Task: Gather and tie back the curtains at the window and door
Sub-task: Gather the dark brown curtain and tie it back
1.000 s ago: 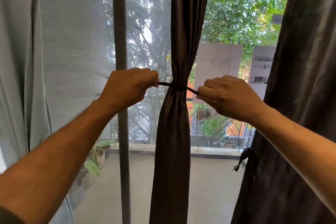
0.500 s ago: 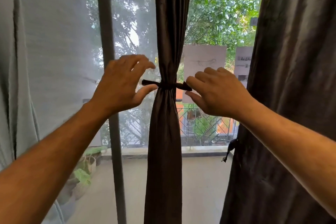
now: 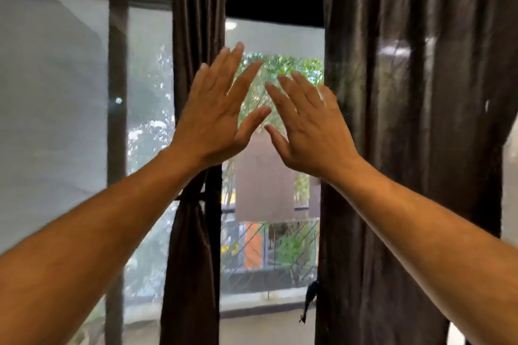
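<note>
A narrow dark brown curtain point(image 3: 193, 246) hangs in the middle of the window, cinched at its waist by a dark tie point(image 3: 196, 199). My left forearm partly covers the tie. My left hand point(image 3: 215, 117) and my right hand point(image 3: 311, 129) are raised side by side in front of the glass, above the tie, fingers spread and holding nothing. A wider dark brown curtain point(image 3: 412, 148) hangs loose on the right, with a short dark tie end point(image 3: 309, 297) dangling at its left edge.
A pale grey sheer curtain point(image 3: 50, 120) covers the left panes behind a dark vertical frame post point(image 3: 116, 148). Through the glass are trees, a balcony railing point(image 3: 269, 249) and two sheets of paper stuck on the pane.
Both hands let go of the tie ends on the middle curtain, opened and rose above the knot. The view tilted upward, so the tie now sits lower.
</note>
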